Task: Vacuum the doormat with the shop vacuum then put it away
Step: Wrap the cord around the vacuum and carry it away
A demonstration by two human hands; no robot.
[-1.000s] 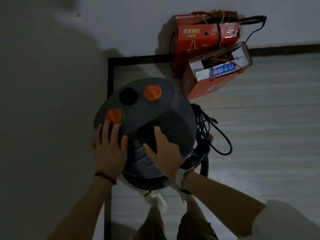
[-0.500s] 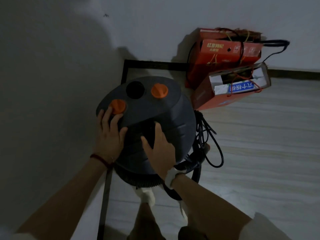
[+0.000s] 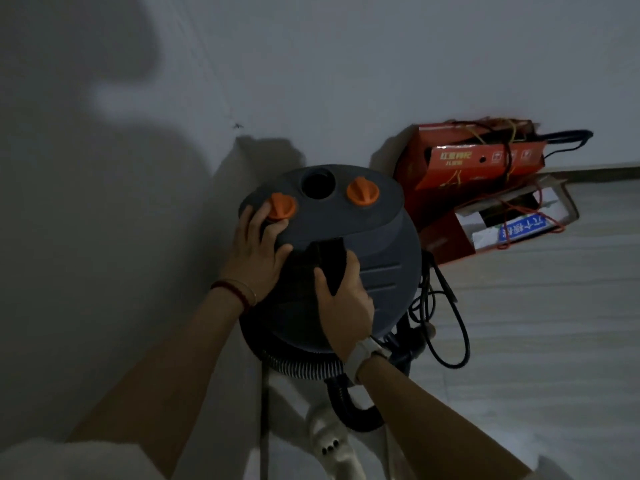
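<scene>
The shop vacuum point(image 3: 381, 244), a dark grey drum with two orange knobs and a round port on its lid, stands on the floor in the corner of the room. My left hand point(image 3: 254, 261) lies flat on the lid's left edge, its fingers spread beside the left orange knob point(image 3: 282, 206). My right hand point(image 3: 346, 306) grips the black carry handle point(image 3: 329, 261), thumb on one side and fingers on the other. The ribbed hose point(image 3: 304, 367) wraps around the drum's near side. No doormat is in view.
A black power cord point(image 3: 450, 327) hangs in loops at the vacuum's right. Two red cardboard boxes point(image 3: 485, 161) point(image 3: 450, 237) lean against the back wall to its right. A wall point(image 3: 104, 237) stands close on the left. My light shoe point(image 3: 329, 441) is just below the drum.
The vacuum has moved further into the corner, closer to the walls. My right hand went from lying on the lid to closing around the handle. My left hand stayed on the lid.
</scene>
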